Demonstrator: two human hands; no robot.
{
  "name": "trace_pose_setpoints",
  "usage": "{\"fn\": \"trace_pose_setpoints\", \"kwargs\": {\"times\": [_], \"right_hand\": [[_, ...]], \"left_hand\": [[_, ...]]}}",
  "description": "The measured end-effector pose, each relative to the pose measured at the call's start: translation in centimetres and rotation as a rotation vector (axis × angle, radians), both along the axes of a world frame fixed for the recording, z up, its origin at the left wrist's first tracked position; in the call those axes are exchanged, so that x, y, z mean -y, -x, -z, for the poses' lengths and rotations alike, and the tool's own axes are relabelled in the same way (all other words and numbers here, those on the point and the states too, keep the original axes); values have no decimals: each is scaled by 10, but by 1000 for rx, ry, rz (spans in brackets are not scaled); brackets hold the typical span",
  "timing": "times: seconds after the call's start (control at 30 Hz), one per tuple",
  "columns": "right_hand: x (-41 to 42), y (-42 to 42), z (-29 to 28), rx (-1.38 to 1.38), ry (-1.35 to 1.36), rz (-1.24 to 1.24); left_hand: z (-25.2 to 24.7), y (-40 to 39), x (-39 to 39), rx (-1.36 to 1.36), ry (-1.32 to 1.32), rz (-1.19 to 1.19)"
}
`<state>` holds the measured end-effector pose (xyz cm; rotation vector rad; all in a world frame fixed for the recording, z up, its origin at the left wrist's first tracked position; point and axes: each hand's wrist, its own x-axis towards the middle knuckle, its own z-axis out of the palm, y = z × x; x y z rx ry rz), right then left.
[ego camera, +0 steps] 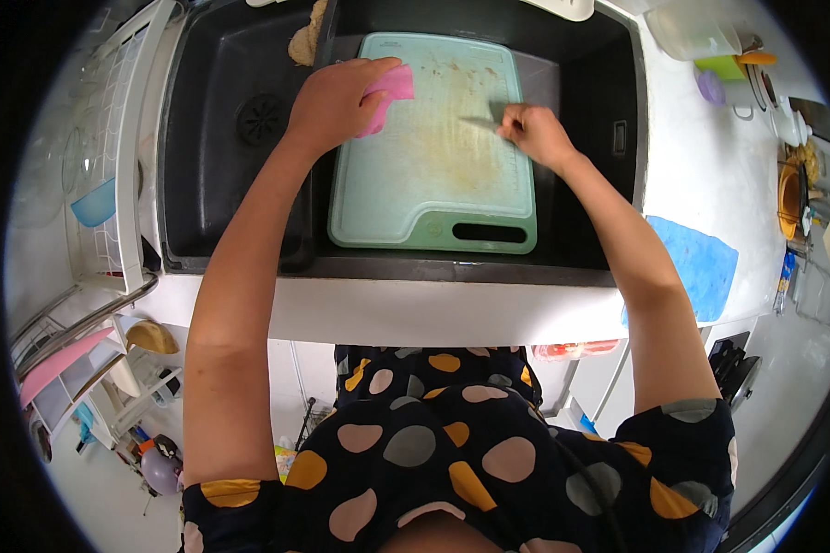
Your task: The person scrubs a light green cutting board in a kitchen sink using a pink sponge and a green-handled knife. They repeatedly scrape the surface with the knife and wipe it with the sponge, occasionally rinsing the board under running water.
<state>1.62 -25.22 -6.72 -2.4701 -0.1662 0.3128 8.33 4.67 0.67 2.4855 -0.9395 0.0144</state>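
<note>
A pale green cutting board [429, 159] with a slotted handle lies in the right part of a black double sink [207, 200]. Brown and yellowish stains mark its upper surface. My left hand [339, 97] grips a pink cloth [395, 86] at the board's upper left edge. At the board's right side, my right hand [536, 135] is curled, its fingertips close together. A thin grey blurred shape reaches left from those fingertips over the board; whether it is a held object or a shadow, I cannot tell.
Left of the sink stands a white dish rack [138, 138]. A tan scrubber [308, 38] rests by the sink divider. On the right counter lies a blue cloth [692, 269], with a clear container [692, 31] and lidded dishes farther back. The sink's drain [259, 119] is at left.
</note>
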Motion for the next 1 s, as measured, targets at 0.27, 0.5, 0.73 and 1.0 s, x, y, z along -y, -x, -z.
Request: {"fn": "trace_pose_setpoints", "kwargs": {"times": [0.27, 0.5, 0.73, 1.0], "right_hand": [[13, -30, 8, 159, 39, 92], [9, 67, -40, -91, -135, -173], [29, 0, -11, 71, 95, 74], [22, 35, -24, -19, -91, -110]], "left_hand": [[11, -5, 4, 115, 86, 45], [5, -1, 0, 46, 57, 27], [5, -2, 6, 73, 87, 43], [1, -1, 3, 34, 84, 19]]}}
